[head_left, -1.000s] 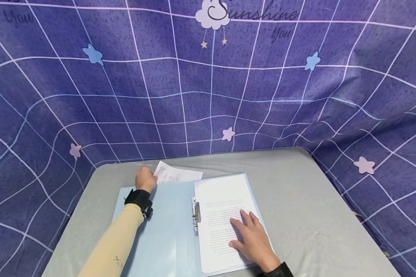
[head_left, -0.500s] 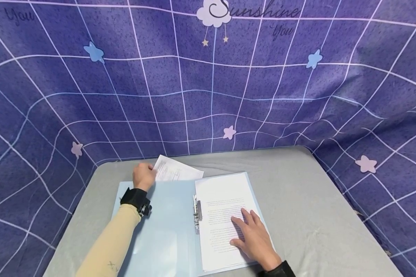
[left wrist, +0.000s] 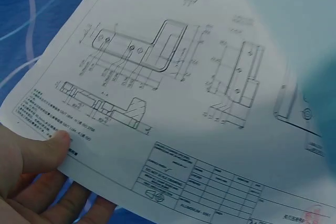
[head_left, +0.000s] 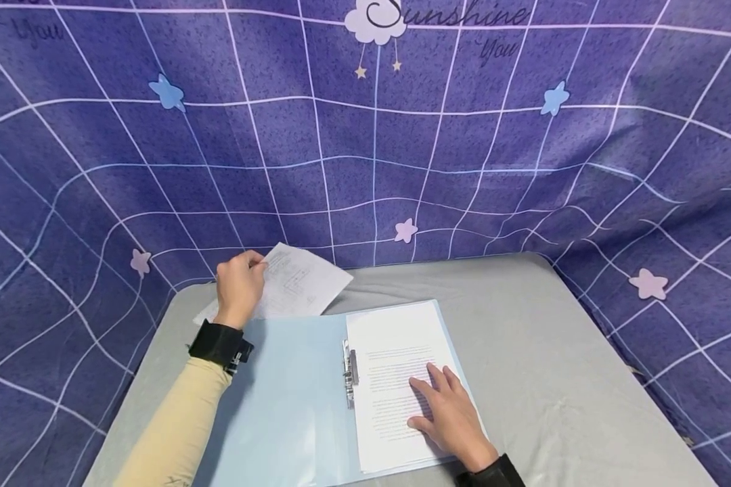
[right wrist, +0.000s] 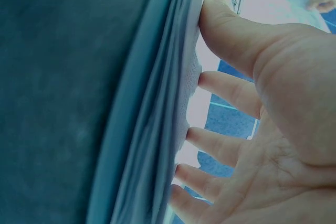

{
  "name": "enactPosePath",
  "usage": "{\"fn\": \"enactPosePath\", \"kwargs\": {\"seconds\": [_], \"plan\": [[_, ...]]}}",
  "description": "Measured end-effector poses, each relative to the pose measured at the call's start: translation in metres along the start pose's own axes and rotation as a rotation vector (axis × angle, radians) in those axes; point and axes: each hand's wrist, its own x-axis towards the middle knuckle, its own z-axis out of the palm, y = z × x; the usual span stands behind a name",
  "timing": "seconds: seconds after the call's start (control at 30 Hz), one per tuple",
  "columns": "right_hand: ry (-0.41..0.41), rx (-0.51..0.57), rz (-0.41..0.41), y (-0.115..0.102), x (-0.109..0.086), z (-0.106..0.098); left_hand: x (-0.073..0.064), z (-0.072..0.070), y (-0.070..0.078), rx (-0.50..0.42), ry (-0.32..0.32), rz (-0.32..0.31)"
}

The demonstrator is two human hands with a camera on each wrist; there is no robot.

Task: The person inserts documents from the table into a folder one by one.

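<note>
An open light-blue folder [head_left: 292, 392] lies flat, a metal clip [head_left: 348, 375] at its spine. Printed white pages [head_left: 392, 331] fill its right side. My right hand [head_left: 453, 419] rests fingertips on these pages, fingers spread; the right wrist view shows the fingertips at the page surface. Beyond the folder's far left edge, my left hand [head_left: 239, 287] pinches the edge of a sheet of paper [head_left: 311, 277], tilted up. In the left wrist view the sheet bears a technical drawing [left wrist: 142, 45] with a title block, and the thumb [left wrist: 50, 150] lies on its face.
A grey cloth-covered table [head_left: 560, 379] carries the folder. Behind it and at both sides hangs a purple curtain [head_left: 463, 169] with a line grid and stars. A white paper corner [head_left: 204, 312] shows left of the left wrist.
My left hand has risen and moved a little left and away, drawing the sheet out from behind the folder's far edge so more of it shows. The right hand stays on the pages.
</note>
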Motion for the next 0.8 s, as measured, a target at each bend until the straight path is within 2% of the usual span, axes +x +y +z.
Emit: {"fn": "enactPosePath", "kwargs": {"seconds": [0.13, 0.3, 0.4, 0.6, 0.7, 0.8], "plan": [[-0.003, 0.006, -0.005, 0.000, 0.001, 0.000, 0.009, -0.016, 0.014, -0.028, 0.083, 0.080], [-0.007, 0.003, -0.009, -0.001, 0.001, 0.000, 0.016, -0.031, 0.025, -0.090, 0.166, 0.137], [-0.007, -0.007, -0.008, -0.001, 0.002, -0.002, 0.019, -0.036, 0.031, -0.109, 0.193, 0.169], [-0.033, 0.004, -0.017, -0.001, 0.002, -0.004, 0.019, -0.045, 0.045, -0.157, 0.244, 0.182], [-0.016, 0.039, -0.025, 0.002, 0.002, -0.006, 0.018, -0.050, 0.058, -0.205, 0.272, 0.186], [0.029, 0.094, -0.017, 0.006, 0.007, -0.009, 0.014, -0.057, 0.073, -0.251, 0.270, 0.184]]}}
